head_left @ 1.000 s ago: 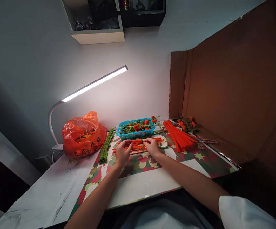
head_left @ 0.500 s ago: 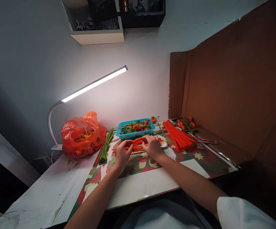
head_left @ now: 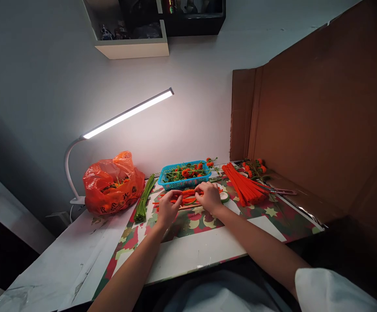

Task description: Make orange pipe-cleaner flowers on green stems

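Between my two hands stretches an orange pipe cleaner point(head_left: 188, 192), which looks coiled or twisted along its length. Thumb and fingers of my left hand point(head_left: 168, 209) pinch its left end. My right hand point(head_left: 209, 197) has its fingers closed at the other end; the fingertips partly hide it. Beneath and just in front of the hands, more loose orange pipe cleaners point(head_left: 191, 200) lie on the table. A roll of green tape point(head_left: 224, 197) rests right beside my right hand.
Behind the hands stands a blue basket point(head_left: 170, 186) of orange flowers with green stems. Green pipe cleaners point(head_left: 145, 199) and an orange plastic bag point(head_left: 113, 186) lie left. Orange pipe cleaners point(head_left: 243, 186), scissors point(head_left: 284, 192) and finished flowers point(head_left: 255, 168) are right, near a cardboard wall point(head_left: 305, 112). A lamp point(head_left: 129, 113) shines above.
My right hand has shifted very slightly, while both hands stay at the orange pipe cleaner. The view has tilted a touch; nothing else has visibly moved.
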Demonstrator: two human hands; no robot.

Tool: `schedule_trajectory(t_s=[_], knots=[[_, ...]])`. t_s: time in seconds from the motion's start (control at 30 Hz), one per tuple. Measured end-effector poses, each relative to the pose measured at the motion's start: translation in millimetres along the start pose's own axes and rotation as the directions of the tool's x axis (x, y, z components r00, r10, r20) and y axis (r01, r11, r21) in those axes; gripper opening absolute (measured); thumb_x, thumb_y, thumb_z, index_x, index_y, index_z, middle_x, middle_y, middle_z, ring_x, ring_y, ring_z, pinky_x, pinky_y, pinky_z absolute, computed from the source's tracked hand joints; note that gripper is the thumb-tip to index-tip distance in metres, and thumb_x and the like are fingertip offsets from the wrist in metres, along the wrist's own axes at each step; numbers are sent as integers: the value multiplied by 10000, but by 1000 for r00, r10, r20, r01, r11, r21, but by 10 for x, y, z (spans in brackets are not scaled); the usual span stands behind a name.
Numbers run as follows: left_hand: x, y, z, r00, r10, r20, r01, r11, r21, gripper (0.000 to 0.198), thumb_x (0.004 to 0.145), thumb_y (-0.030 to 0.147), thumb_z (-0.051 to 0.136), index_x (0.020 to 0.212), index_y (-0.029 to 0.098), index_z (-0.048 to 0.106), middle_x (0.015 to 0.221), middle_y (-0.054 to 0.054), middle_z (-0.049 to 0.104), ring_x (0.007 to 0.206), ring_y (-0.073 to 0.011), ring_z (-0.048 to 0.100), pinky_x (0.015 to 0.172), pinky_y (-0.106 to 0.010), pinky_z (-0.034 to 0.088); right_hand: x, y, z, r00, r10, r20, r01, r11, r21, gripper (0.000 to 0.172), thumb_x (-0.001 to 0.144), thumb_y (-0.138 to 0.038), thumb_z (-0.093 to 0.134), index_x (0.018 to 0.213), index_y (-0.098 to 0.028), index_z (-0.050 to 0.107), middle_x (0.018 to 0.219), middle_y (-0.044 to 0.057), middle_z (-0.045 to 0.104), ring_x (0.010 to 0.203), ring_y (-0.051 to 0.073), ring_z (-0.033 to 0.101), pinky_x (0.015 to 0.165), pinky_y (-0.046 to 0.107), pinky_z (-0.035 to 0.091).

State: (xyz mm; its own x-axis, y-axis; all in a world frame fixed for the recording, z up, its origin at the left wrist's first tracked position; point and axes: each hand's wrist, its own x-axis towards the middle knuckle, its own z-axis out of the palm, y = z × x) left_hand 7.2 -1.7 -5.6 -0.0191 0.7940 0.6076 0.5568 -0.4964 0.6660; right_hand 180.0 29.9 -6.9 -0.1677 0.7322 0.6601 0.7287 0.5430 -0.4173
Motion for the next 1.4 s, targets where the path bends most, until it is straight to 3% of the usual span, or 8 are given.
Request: schedule_trajectory(t_s=[0.23, 0.37, 0.67, 0.97, 1.17, 1.4], knots=[[1, -65, 30, 997, -72, -28, 70, 993, -91, 225, 779, 361, 561, 855, 163, 636, 683, -26, 670, 540, -146, 625, 490, -244, 514, 31, 96, 65, 992, 128, 4, -126, 965, 230, 141, 728, -157, 526, 734, -194, 661, 714, 11, 639, 677, 149, 559, 626, 252, 379], [6, -104, 31, 997, -71, -4, 70, 995, -65, 222, 777, 355, 566, 866, 164, 635, 693, -29, 675, 562, -149, 634, 507, -243, 518, 34, 163, 108, 987, 150, 58, -161, 943, 292, 148, 726, -188, 567, 813, -187, 686, 690, 11, 639, 612, 138, 554, 586, 240, 398], [15, -163, -3, 998, -55, 10, 55, 995, -78, 216, 796, 348, 544, 882, 167, 625, 708, -22, 659, 556, -134, 619, 511, -229, 512, 26, 131, 35, 999, -25, 42, 8, 937, 350, 208, 810, -134, 529, 871, -189, 719, 775, 33, 639, 682, 126, 574, 618, 231, 410], [14, -105, 4, 997, -79, 15, 80, 991, -110, 198, 771, 342, 572, 860, 178, 638, 723, -33, 673, 608, -153, 635, 512, -230, 504, -21, 72, 105, 992, 68, 103, -110, 862, 496, 134, 751, -176, 604, 802, -171, 728, 702, 30, 643, 615, 120, 564, 578, 229, 427], [14, -90, 6, 993, -93, -68, 87, 992, -86, 192, 750, 346, 593, 820, 178, 654, 702, -29, 688, 588, -154, 637, 517, -236, 502, -29, 21, 126, 966, 200, 161, -256, 795, 550, 146, 724, -231, 610, 805, -153, 703, 669, 35, 663, 589, 135, 578, 549, 238, 440], [4, -59, 3, 989, -63, -136, 65, 998, 11, 184, 749, 339, 591, 800, 176, 659, 708, -30, 686, 599, -158, 632, 565, -258, 516, -35, -28, 112, 935, 299, 189, -353, 763, 542, 62, 661, -206, 606, 662, -152, 636, 614, 19, 634, 560, 128, 564, 515, 225, 428]])
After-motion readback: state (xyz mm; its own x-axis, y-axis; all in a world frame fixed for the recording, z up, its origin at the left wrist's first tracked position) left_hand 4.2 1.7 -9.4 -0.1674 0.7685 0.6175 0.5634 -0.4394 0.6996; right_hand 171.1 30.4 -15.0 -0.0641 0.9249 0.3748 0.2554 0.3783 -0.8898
